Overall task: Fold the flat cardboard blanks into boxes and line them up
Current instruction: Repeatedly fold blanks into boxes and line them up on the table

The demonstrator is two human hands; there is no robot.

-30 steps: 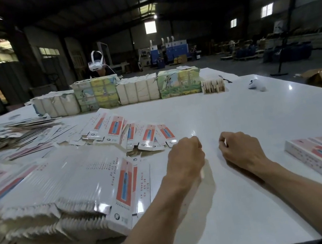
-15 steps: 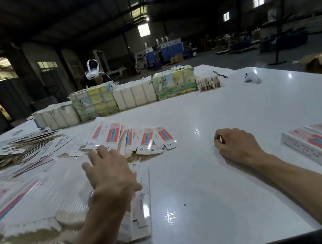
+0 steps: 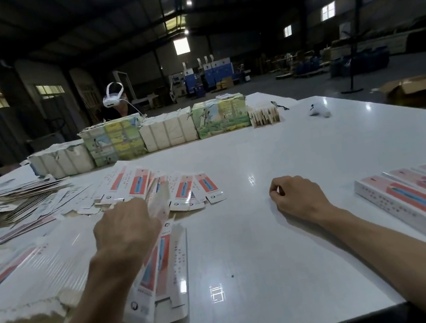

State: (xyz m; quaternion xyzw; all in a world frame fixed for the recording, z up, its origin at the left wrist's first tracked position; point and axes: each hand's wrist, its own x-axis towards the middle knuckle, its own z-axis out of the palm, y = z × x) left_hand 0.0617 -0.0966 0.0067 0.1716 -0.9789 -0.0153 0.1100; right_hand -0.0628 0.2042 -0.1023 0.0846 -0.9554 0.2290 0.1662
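left hand [image 3: 127,229]: grasping the far end of a flat white-and-red cardboard blank [image 3: 156,266] atop the left pile | right hand [image 3: 299,197]: clenched, empty, resting on white bench [image 3: 277,249] | folded white-and-red boxes [image 3: 410,201]: side by side, right edge

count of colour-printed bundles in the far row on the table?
2. One colour-printed bundle sits left of centre, between the two plain white bundles. The other is right of those, next to a small stack. Any behind the row would be hidden.

Small white object [image 3: 319,111] on table [image 3: 302,231]; headset [image 3: 114,99] beyond.
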